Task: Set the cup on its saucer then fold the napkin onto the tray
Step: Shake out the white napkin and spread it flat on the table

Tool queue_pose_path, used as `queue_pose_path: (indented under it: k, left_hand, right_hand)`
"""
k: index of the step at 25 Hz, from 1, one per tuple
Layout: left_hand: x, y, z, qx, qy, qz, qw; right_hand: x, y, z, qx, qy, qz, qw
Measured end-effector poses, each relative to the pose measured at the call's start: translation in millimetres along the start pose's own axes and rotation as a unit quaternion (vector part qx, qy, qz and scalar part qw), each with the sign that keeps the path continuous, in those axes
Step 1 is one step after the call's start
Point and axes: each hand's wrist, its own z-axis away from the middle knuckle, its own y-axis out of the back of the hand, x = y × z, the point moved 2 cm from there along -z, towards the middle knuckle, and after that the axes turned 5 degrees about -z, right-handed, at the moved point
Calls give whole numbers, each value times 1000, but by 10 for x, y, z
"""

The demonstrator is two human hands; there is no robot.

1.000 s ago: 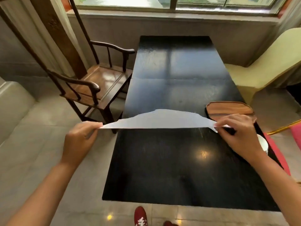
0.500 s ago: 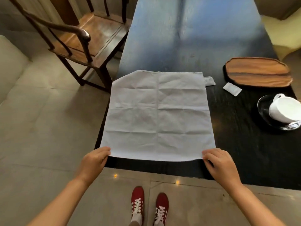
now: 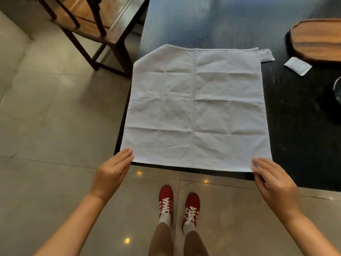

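On the near left part of the dark table [image 3: 299,115] lies the napkin [image 3: 197,108], spread flat and unfolded, creased into squares. Its left edge hangs a little past the table's side, and its far left corner is turned under or cut off at a slant. The left hand [image 3: 112,170] sits at the napkin's near left corner, fingers together and fairly straight, tips touching the cloth edge; whether they pinch it cannot be told. The right hand [image 3: 273,180] sits at the napkin's near right corner, fingers spread loosely over the edge, not closed on it. Right of the napkin's far corner lies a small white packet [image 3: 298,65], and just beyond that the wooden tray [image 3: 317,40]. A wooden chair [image 3: 96,21] stands left of the napkin's far side. Below the napkin's near edge are two red shoes [image 3: 179,204] on the tiled floor [image 3: 55,126].
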Motion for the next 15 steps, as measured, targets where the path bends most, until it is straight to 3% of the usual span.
queue_pose_path:
  k: [7,11,15]
  left_hand:
    - [-8,-15,38,22,-22,-10,999]
    - [198,24,-157,30,17,20,999]
    - [1089,-348,-861,-71,20,2,997]
  right_hand:
    - [-66,47,-9,-3,-13,13,1000]
    - [-157,104,-113,14,-41,-1,999]
    - [-487,-148,-620,-47,-43,-3,998]
